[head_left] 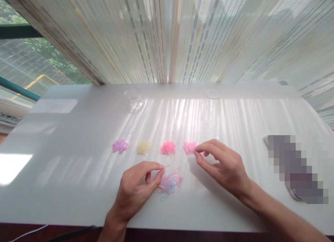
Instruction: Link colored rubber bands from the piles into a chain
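Small rubber bands lie in separate piles across the white table: a purple pile (120,146), a pale yellow pile (144,147), a coral-pink pile (168,147) and a light pink pile (190,147). Nearer to me is a loose mixed pile (171,182) of pink, lilac and blue bands. My left hand (139,186) pinches a thin pinkish rubber band (167,166) between thumb and forefinger, just above the mixed pile. At the right edge of the light pink pile, my right hand (224,163) has its thumb and forefinger together; whatever lies between them is too small to make out.
A clear round container (135,104) stands at the back left of the table (78,189), and a clear disc (212,93) lies at the back right. A pixelated flat object (297,169) rests on the right. Striped curtains (167,36) hang behind the table.
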The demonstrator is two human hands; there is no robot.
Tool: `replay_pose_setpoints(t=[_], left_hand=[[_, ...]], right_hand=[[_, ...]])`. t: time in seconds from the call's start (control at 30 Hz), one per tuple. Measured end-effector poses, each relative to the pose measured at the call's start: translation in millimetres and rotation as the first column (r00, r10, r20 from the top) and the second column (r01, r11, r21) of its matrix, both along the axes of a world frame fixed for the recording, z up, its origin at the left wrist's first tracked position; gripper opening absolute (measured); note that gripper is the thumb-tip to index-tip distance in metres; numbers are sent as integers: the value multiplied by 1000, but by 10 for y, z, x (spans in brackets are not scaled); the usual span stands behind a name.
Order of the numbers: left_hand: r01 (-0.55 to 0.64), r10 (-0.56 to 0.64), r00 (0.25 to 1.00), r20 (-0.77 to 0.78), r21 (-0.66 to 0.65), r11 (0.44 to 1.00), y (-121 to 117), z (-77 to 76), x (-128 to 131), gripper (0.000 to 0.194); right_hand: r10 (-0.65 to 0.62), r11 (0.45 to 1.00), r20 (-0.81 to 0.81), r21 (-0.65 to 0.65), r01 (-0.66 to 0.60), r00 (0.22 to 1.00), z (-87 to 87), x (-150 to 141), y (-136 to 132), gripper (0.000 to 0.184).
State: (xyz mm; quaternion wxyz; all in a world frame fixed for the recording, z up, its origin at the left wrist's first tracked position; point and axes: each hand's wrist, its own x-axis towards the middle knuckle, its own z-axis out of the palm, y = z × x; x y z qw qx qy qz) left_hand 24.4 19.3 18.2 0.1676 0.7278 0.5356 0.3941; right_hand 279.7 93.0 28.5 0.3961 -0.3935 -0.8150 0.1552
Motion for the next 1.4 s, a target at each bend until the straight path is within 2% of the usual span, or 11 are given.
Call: replay_pose_setpoints(t=[0.2,0.43,0.6,0.87,0.97,1.07,1.13,1.23,1.4], left_hand=[[-13,14,1000,-14,4,1000,-10,-58,-38,12],[-5,5,1000,-22,5,1000,-4,-48,-34,11],[-6,6,1000,-13,1,1000,-5,-48,-37,11],[3,-3,1000,-2,-13,1000,-17,-45,-28,11],[40,-40,999,24,-13,999,-13,13,30,9],[98,-98,994,49,-8,995,-5,83,109,8],[118,-118,991,60,-11,993,2,120,156,7],[125,-124,990,68,-16,992,13,152,200,6],[130,-129,989,66,-11,991,19,159,210,10]], right_hand=[[-2,1000,131,-14,4,991,-43,85,77,11],[46,999,260,7,-50,964,-101,116,100,9],[51,998,290,18,-59,956,-90,129,96,9],[37,999,175,27,-42,984,52,103,82,10],[150,988,88,19,-152,985,51,49,25,8],[309,951,12,5,-309,951,22,-21,-62,22],[376,927,-25,-5,-376,926,5,-63,-113,23],[408,912,-46,-24,-410,912,2,-99,-150,16],[377,921,-74,-75,-382,923,27,-96,-142,15]])
